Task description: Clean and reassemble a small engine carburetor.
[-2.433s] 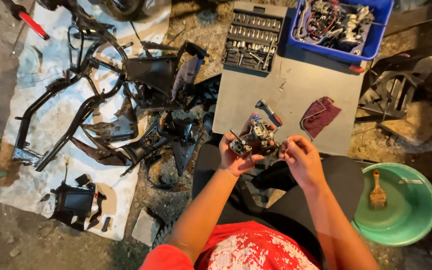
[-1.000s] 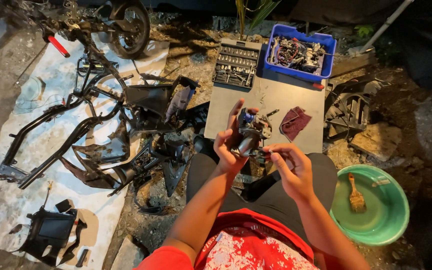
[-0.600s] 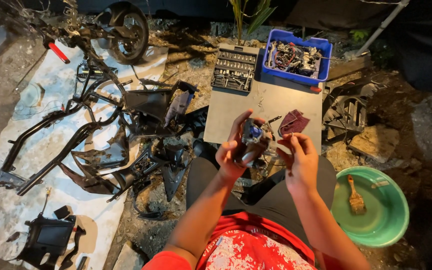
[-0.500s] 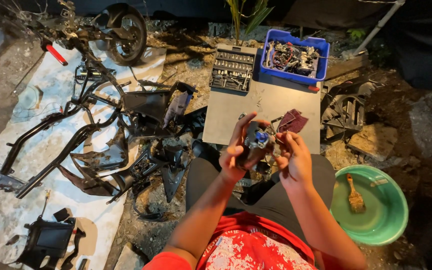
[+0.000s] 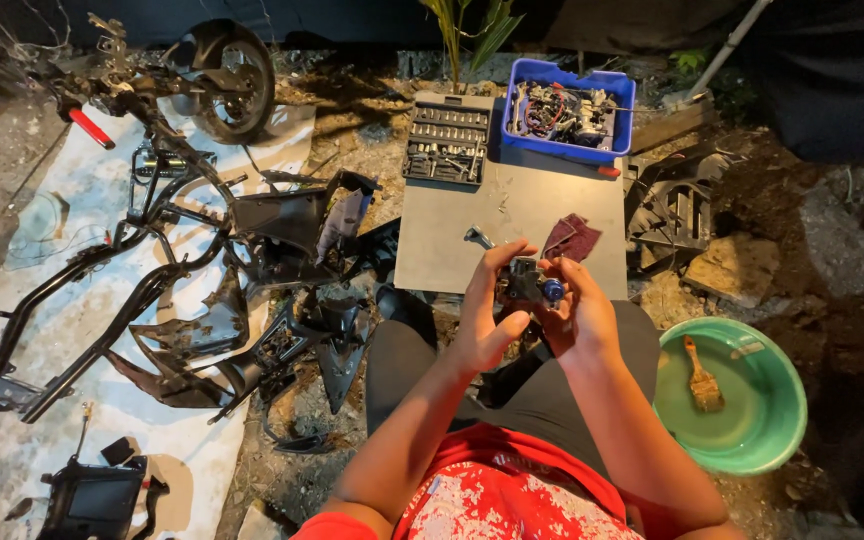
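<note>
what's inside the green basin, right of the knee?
In the green basin lies one wooden-handled brush, bristles toward the middle, on a pale wet-looking bottom. Nothing else shows inside. The person's right forearm hides a strip of its left rim.

We sit in an outdoor, ground-level motorcycle repair spot on bare dirt. At ten o'clock a stripped motorcycle frame [image 5: 122,270] lies on a white sheet [image 5: 202,460]; at twelve o'clock sit a socket set [image 5: 447,140] and a blue parts bin [image 5: 569,110].
</note>
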